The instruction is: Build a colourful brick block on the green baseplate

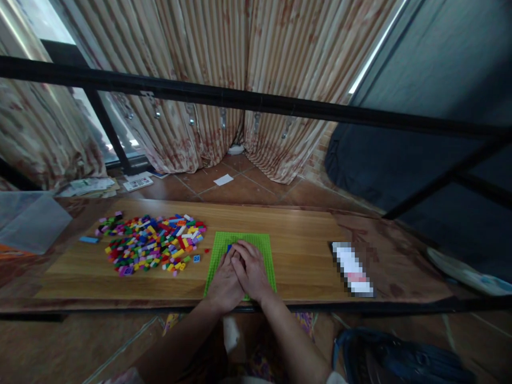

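A green studded baseplate (262, 242) lies on the wooden board. My left hand (224, 284) and my right hand (253, 269) are together over its middle, with the right fingers overlapping the left ones. Both hands have their fingers closed and pointing away from me. A small blue brick (229, 248) peeks out at the left fingertips. Whatever else lies beneath the hands is hidden. Just left of the baseplate are a light blue brick (196, 258) and a small red brick (207, 250).
A large pile of mixed toy bricks (148, 242) spreads over the left of the wooden board (304, 229). A clear plastic bin (36, 221) stands at far left. On the right lies a pixelated phone-like object (352, 269). A black metal bar (240, 98) crosses beyond the board.
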{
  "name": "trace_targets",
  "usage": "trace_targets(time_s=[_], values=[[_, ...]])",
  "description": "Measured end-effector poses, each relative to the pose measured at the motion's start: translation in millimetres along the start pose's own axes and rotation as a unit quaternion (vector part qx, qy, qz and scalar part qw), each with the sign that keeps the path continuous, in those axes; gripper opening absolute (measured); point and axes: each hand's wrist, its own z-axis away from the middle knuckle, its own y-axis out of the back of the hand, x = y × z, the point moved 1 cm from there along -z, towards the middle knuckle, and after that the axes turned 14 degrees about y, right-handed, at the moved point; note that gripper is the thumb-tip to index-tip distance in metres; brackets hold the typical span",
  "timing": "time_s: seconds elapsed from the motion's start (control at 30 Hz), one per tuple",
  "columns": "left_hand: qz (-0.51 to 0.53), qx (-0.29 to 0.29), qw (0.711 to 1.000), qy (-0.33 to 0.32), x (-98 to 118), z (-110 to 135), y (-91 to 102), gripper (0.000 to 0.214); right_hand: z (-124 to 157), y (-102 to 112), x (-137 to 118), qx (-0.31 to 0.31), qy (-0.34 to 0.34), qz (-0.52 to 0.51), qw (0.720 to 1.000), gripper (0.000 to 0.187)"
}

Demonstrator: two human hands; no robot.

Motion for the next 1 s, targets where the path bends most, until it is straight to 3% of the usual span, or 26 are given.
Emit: trace_targets(time_s=[1.0], values=[[0.009, -0.010, 1.000, 0.009, 1.9, -1.9, 4.7, 0.055, -1.6, 1.0, -3.6, 0.013, -0.007, -0.005, 1.000, 0.035]])
